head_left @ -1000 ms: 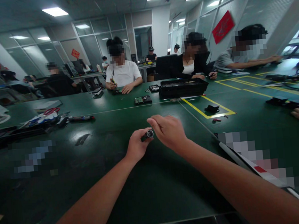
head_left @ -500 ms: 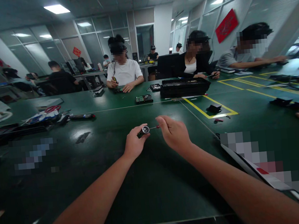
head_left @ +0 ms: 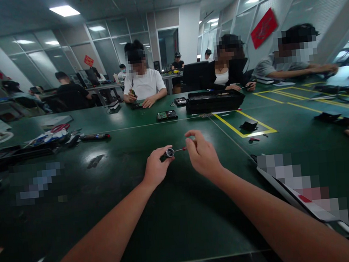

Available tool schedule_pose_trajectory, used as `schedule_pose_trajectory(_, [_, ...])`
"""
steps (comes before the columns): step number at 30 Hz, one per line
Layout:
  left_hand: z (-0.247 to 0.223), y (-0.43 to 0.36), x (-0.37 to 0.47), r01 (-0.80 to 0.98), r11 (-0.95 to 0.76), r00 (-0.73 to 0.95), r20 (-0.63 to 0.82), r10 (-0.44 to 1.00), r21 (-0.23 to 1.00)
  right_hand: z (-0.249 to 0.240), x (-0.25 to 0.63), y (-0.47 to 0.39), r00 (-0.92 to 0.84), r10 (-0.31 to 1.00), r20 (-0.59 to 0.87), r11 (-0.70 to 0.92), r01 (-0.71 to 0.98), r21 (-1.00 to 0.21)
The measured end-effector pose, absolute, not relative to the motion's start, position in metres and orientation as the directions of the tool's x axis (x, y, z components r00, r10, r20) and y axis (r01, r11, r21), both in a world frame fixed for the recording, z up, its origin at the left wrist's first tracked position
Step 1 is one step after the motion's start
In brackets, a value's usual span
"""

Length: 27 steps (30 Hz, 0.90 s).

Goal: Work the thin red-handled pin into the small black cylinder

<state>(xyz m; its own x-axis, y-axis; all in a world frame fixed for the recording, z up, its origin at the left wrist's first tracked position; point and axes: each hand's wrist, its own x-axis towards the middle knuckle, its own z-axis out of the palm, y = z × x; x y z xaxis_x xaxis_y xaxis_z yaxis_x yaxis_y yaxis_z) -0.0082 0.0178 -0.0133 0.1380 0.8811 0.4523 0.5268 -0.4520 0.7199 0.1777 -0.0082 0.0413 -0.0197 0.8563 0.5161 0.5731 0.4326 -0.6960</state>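
In the head view my left hand (head_left: 157, 167) is closed around a small round cylinder (head_left: 170, 152) with a silvery rim and a dark hollow inside, its end turned towards me. My right hand (head_left: 203, 155) is partly closed on a small screwdriver (head_left: 180, 149), with a thin metal shaft and a red part by the fingers. The shaft reaches left to the side of the cylinder; whether its tip enters it I cannot tell. Most of the handle is hidden by my right hand, whose forefinger is raised and bent above.
Ahead on the green table (head_left: 170, 221) lie a circuit-board drive (head_left: 167, 115) and a long black housing (head_left: 215, 101). A dark bracket (head_left: 249, 125) sits inside yellow tape at right. Left are a pen-like tool (head_left: 95, 137) and cables (head_left: 51, 133). Co-workers sit opposite.
My right forefinger has lifted away and the hand has moved slightly right, showing more of the screwdriver's red part. My left hand and the cylinder have stayed nearly still.
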Motion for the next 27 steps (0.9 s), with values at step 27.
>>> schedule_pose_trajectory(27, [0.000, 0.009, -0.003, 0.598, -0.525, 0.230, 0.498, 0.836, 0.606, 0.027, 0.184, 0.008, 0.263, 0.883, 0.390, 0.356, 0.169, -0.919])
